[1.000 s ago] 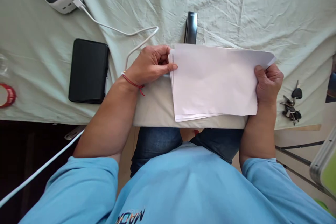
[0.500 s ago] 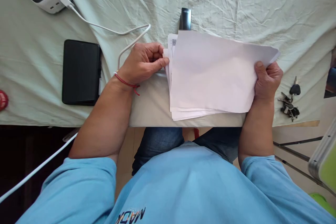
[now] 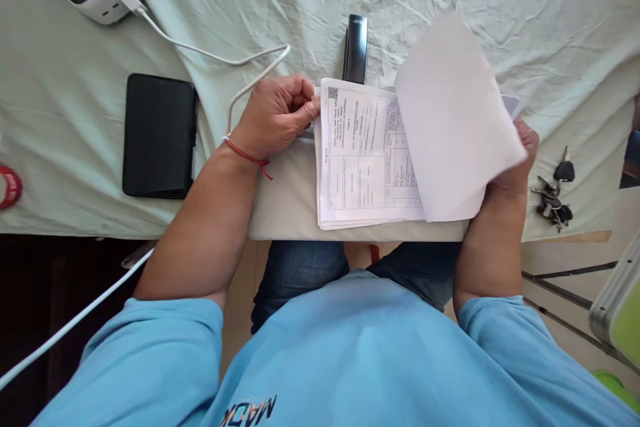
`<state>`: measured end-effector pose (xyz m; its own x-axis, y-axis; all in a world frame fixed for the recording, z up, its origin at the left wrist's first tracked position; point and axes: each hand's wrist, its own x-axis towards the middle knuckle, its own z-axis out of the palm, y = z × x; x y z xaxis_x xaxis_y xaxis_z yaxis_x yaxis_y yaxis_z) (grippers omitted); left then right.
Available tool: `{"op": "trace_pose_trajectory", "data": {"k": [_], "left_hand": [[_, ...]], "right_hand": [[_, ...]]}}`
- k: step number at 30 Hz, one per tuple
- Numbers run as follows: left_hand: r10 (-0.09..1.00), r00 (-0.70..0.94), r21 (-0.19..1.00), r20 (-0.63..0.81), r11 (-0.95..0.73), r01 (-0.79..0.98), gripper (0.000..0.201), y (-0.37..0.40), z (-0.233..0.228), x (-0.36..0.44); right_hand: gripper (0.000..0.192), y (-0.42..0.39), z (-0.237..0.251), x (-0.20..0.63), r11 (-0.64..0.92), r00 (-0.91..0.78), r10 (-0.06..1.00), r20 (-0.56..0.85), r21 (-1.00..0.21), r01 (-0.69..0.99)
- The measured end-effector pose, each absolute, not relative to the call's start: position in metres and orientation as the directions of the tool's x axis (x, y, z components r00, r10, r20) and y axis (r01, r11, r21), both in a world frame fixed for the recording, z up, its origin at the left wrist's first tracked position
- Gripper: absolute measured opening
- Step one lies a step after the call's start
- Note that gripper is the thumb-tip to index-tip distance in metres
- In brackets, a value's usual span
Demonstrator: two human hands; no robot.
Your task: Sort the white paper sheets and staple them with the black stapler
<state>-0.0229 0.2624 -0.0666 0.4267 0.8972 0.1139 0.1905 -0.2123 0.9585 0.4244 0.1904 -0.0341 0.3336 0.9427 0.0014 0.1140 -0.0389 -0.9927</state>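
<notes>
Wrinkled pale green cloth-covered table (image 3: 525, 7); left hand (image 3: 275, 117) fingers pinch white printed paper stack (image 3: 360, 160), right hand (image 3: 513, 160) grips lifted blank sheet (image 3: 455, 120); tan floor (image 3: 565, 267) beyond.

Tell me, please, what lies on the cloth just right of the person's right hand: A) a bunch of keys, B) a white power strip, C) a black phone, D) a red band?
A: a bunch of keys lies on the green cloth just beyond the right hand, which lifts a blank sheet.

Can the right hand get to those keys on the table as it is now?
Probably yes: the keys lie uncovered beside the right hand, but it is holding the lifted sheet.
</notes>
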Motion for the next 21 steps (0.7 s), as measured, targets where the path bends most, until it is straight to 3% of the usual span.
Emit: {"op": "trace_pose_trajectory", "data": {"k": [4, 12, 21], "left_hand": [[0.901, 0.396, 0.967, 0.178, -0.235, 0.102, 0.068, 0.264, -0.067, -0.021], [0.906, 0.4, 0.959, 0.142, -0.226, 0.17, 0.068, 0.267, -0.071, -0.02], [0.878, 0.461, 0.946, 0.129, -0.248, 0.209, 0.073, 0.258, -0.046, -0.017]], "right_hand": [[0.049, 0.186, -0.028, 0.416, 0.084, 0.393, 0.912, 0.119, -0.991, 0.105], [0.057, 0.188, -0.029, 0.418, 0.065, 0.396, 0.911, 0.115, -0.988, 0.137], [0.052, 0.187, -0.027, 0.418, 0.08, 0.373, 0.921, 0.114, -0.991, 0.105]]}}
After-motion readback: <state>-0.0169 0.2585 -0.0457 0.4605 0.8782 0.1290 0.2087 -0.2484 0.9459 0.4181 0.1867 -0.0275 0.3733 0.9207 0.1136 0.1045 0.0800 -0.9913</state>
